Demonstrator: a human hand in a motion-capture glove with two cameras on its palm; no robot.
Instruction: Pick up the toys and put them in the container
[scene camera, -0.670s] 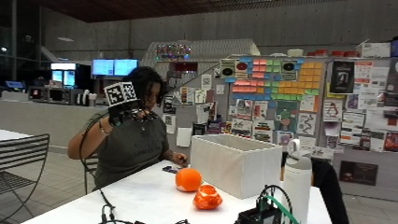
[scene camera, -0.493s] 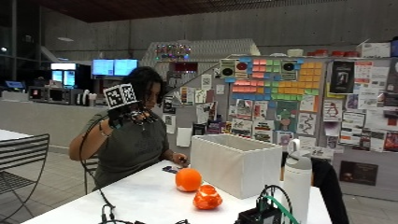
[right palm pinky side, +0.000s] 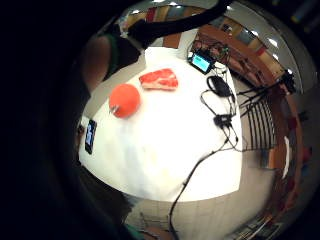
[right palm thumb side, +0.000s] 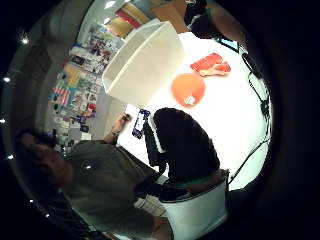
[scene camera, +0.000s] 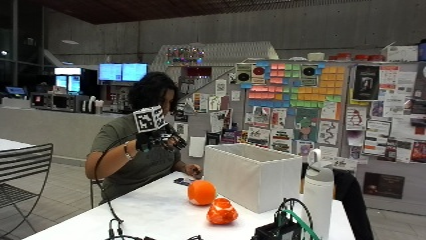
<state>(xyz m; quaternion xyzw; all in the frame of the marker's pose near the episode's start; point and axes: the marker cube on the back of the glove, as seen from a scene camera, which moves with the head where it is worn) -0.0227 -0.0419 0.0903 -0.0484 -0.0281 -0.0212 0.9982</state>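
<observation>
An orange ball (scene camera: 201, 192) and a red meat-shaped toy (scene camera: 221, 211) lie on the white table (scene camera: 133, 215), just in front of the white box container (scene camera: 256, 175). My gloved right hand (scene camera: 158, 140) is raised at chest height, above the table's near side and left of the container, holding nothing, its fingers relaxed. From the palm, the ball (right palm pinky side: 124, 100) and the meat toy (right palm pinky side: 159, 79) lie side by side well below. The thumb side palm view shows a gloved finger (right palm thumb side: 182, 145), the ball (right palm thumb side: 187, 89), the toy (right palm thumb side: 210, 65) and the container (right palm thumb side: 145, 60). The bare left hand (scene camera: 193, 171) rests by the container.
A phone (scene camera: 181, 181) lies on the table by the bare hand. A white bottle (scene camera: 318, 192) and a small device with cables (scene camera: 283, 230) stand at the table's front right. Cables (right palm pinky side: 220, 120) trail across the table. A metal chair (scene camera: 20, 175) stands at the left.
My gloved hand has come down and moved toward the container. The toys and the container have not moved.
</observation>
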